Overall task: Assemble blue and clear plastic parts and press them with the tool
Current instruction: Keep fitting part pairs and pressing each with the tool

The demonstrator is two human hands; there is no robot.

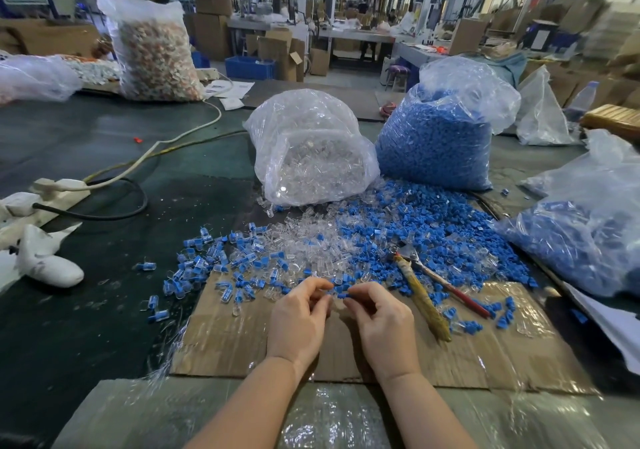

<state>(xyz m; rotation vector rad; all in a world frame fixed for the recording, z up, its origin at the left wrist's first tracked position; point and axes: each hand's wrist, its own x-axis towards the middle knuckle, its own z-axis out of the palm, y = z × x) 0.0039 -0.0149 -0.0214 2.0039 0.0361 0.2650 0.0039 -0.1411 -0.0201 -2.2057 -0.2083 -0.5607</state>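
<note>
**Mid-batch: one pair in the fingers, most stock still loose**

Nearest, at 6 o'clock: both forearms reach in over a taped cardboard sheet. Left hand and right hand meet fingertip to fingertip above the sheet's far edge. The right hand pinches a small blue part between thumb and forefinger. The left hand's fingers are curled in a narrow pinch facing it; a clear part is probably held there, but it is too small and transparent to confirm.

At 3 o'clock of the hands: pliers-type tool, lying idle on the cardboard, handles toward the person, head buried in loose parts. Not in hand, so pressing is not yet begun for this piece.

At 10 o'clock: scatter of finished assemblies, blue-in-clear, several dozen by look.

At 12 o'clock: mixed loose heap of clear and blue parts, large.

Farther, 12 to 1 o'clock: bag of clear parts and bag of blue parts, both well filled.

Judgement: early in the run. Done pile small against what remains.
</note>
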